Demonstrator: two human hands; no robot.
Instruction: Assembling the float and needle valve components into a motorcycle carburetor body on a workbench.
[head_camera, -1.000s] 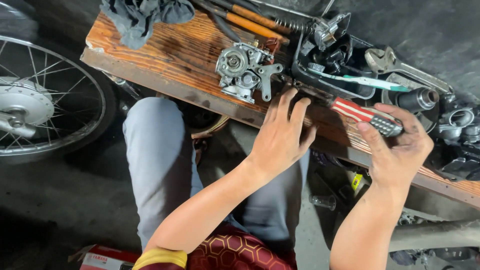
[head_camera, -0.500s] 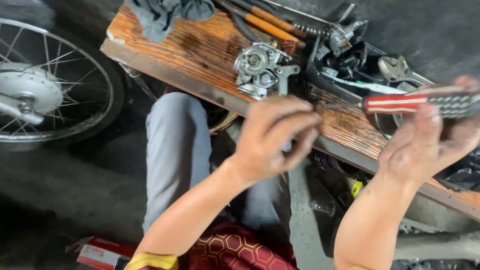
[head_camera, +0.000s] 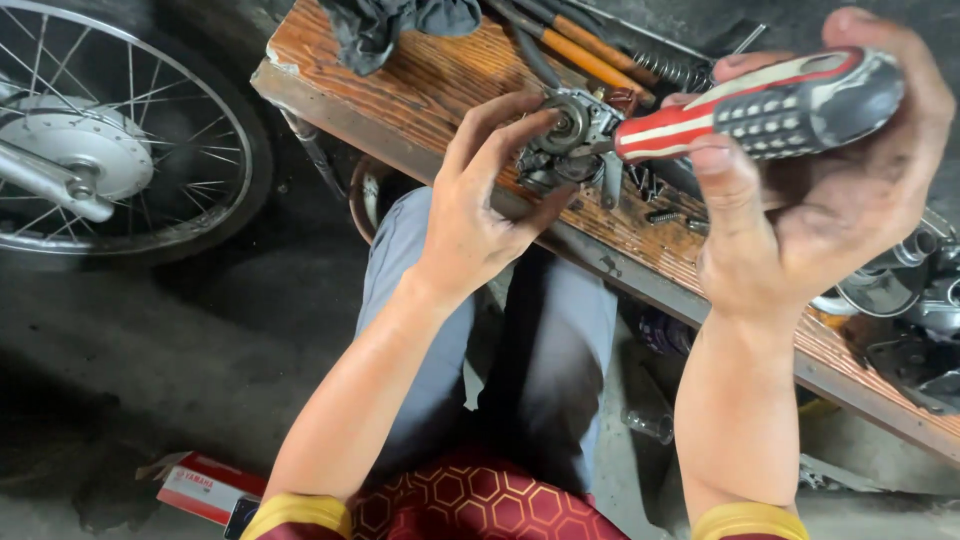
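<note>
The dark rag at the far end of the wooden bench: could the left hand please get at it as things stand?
Probably not freely: the left hand is holding the metal engine part, so its grip is taken, though the bench between it and the rag lies open.

We cannot see the screwdriver (head_camera: 760, 105) tip, hidden behind the metal part (head_camera: 570, 140) in the left hand (head_camera: 480, 215); the wheel (head_camera: 100, 140) is cut off at the left edge, engine pieces (head_camera: 910, 300) at the right.
</note>
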